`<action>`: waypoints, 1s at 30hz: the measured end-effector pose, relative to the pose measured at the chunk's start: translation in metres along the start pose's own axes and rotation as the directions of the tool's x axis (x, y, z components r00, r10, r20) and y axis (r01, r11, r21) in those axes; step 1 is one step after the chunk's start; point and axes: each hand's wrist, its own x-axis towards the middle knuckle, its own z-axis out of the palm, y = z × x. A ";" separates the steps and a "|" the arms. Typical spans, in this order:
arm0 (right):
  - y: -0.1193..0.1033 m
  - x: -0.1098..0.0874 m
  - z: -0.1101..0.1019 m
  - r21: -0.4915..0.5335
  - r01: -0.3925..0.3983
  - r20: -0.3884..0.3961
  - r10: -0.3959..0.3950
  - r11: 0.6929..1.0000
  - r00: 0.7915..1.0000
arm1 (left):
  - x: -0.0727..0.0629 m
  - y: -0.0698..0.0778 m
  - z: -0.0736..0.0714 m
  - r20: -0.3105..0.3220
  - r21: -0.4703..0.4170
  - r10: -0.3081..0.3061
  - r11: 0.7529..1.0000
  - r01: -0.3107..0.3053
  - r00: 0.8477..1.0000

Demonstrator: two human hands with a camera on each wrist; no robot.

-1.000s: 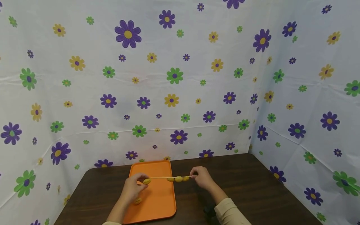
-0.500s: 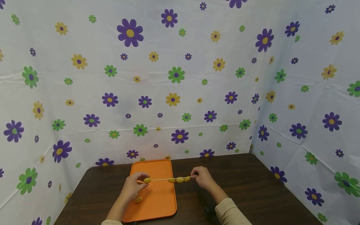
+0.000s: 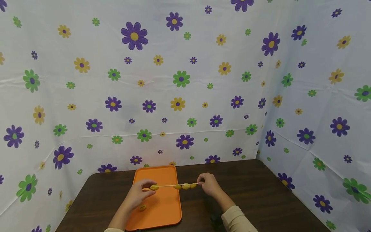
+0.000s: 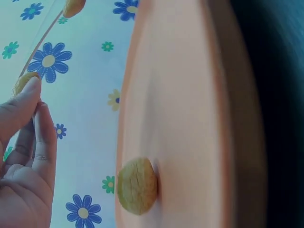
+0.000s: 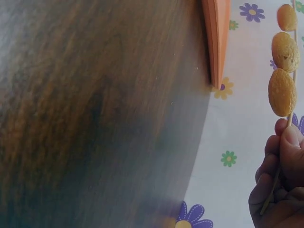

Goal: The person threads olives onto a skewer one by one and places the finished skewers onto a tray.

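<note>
1. Running nearly level between two hands, the stick (image 3: 167,185) is up in the air, with three yellow pieces (image 3: 185,186) bunched toward its right end.
2. Pinched between thumb and fingers of the left hand (image 3: 136,194) is a fourth piece (image 3: 154,187), right where the stick's left end meets it; from my feeds I cannot tell whether the tip has gone into it.
3. On the right, I have the right hand (image 3: 208,183) gripping the stick just beyond the nearest of the three; my right wrist view shows its tail end lying across the curled fingers.
4. Below the left hand, a loose piece (image 3: 142,207) lies on the orange tray (image 3: 165,214), well apart from the stick.
5. That tray sits on the left part of the dark wooden table (image 3: 261,199), and the stick crosses above its right rim in my head view.
6. Under the right wrist, beside the beige sleeve (image 3: 238,219), I make out something dark (image 3: 215,220), too dim to name.
7. Behind everything hangs a white flowered cloth (image 3: 156,83).
</note>
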 end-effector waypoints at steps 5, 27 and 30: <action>-0.001 0.000 -0.002 0.021 -0.021 -0.012 0.022 1.000 1.000 | 0.004 0.004 0.001 0.007 -0.145 -0.040 0.989 0.041 0.999; 0.000 0.000 -0.005 0.071 0.037 -0.058 -0.032 0.997 0.998 | 0.016 0.014 0.025 -0.230 -0.611 -0.221 0.791 0.036 0.948; -0.001 -0.001 -0.006 0.072 0.022 -0.072 -0.017 0.997 0.997 | 0.017 0.014 0.027 -0.262 -0.619 -0.201 0.785 -0.004 0.944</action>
